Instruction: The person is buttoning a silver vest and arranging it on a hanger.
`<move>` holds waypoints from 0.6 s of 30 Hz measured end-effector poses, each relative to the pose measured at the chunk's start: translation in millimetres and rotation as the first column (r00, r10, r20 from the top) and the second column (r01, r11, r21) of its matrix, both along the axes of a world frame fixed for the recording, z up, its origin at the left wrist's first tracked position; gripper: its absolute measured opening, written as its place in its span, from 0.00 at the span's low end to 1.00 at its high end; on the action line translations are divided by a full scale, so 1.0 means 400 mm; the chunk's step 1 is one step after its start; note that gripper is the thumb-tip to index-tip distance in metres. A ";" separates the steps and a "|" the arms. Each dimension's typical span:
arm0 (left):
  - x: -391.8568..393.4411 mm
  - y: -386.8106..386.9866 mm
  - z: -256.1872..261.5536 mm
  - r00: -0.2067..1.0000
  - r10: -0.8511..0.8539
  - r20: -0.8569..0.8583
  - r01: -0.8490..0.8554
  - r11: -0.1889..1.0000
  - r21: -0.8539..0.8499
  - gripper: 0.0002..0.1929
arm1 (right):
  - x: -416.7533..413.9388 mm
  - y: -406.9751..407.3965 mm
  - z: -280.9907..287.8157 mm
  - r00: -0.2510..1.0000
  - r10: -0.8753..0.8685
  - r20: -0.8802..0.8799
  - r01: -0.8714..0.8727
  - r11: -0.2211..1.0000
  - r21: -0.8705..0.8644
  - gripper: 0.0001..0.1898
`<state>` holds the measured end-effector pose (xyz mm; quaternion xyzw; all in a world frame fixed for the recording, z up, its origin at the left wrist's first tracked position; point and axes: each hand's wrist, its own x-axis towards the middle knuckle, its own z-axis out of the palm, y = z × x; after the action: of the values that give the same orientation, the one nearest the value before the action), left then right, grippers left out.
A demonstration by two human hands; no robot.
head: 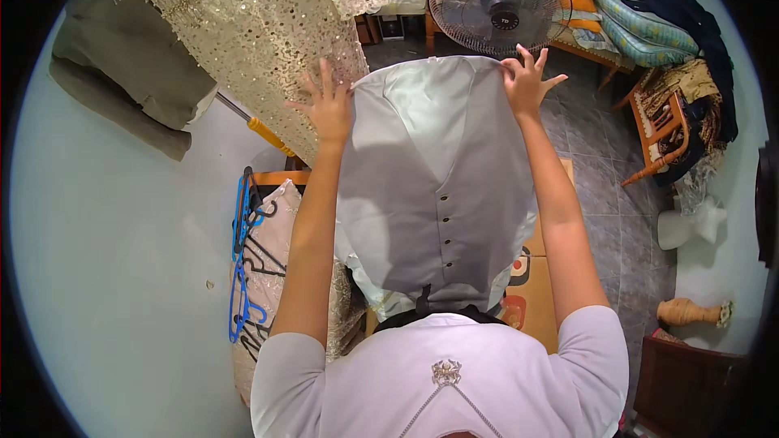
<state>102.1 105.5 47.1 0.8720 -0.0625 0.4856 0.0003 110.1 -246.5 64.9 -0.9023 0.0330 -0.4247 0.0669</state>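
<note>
A grey waistcoat [395, 194] with a shiny pale lining and a row of several dark buttons is stretched out before me. My left hand [328, 103] pinches its left shoulder edge, the other fingers spread. At the opposite shoulder, my right hand [526, 85] grips the cloth between thumb and finger, its remaining fingers raised. The waistcoat is buttoned, and its lower edge comes close to my white shirt [389, 371]. A pale sequinned garment [274, 42] hangs just beyond my left hand.
A standing fan [502, 6] is past my right hand. Blue and black hangers [243, 255] lie on lace fabric at left. A grey-brown jacket [122, 67] hangs by the wall. Right of me are a wooden chair [660, 128] with clothes, a white mannequin form [688, 225] and a vase [688, 312].
</note>
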 end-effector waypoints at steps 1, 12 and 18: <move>0.011 0.005 -0.022 1.000 -0.019 -0.001 0.019 0.997 0.076 0.06 | 0.010 0.005 -0.007 0.997 -0.023 -0.075 0.023 1.000 -0.005 0.02; -0.058 -0.005 -0.229 0.728 0.154 -0.668 -0.060 0.985 0.162 0.22 | -0.040 -0.003 -0.141 0.879 -0.059 -0.473 0.059 0.998 -0.015 0.13; -0.317 -0.106 -0.255 0.927 -0.188 -0.324 0.093 0.953 -0.288 0.11 | -0.373 0.097 -0.171 0.987 0.125 -0.097 -0.113 0.985 0.127 0.05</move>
<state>-24.8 63.1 -54.8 0.9291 -0.0583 0.3264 0.1639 -39.0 -207.7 -3.5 -0.9180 0.0083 -0.3691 0.1451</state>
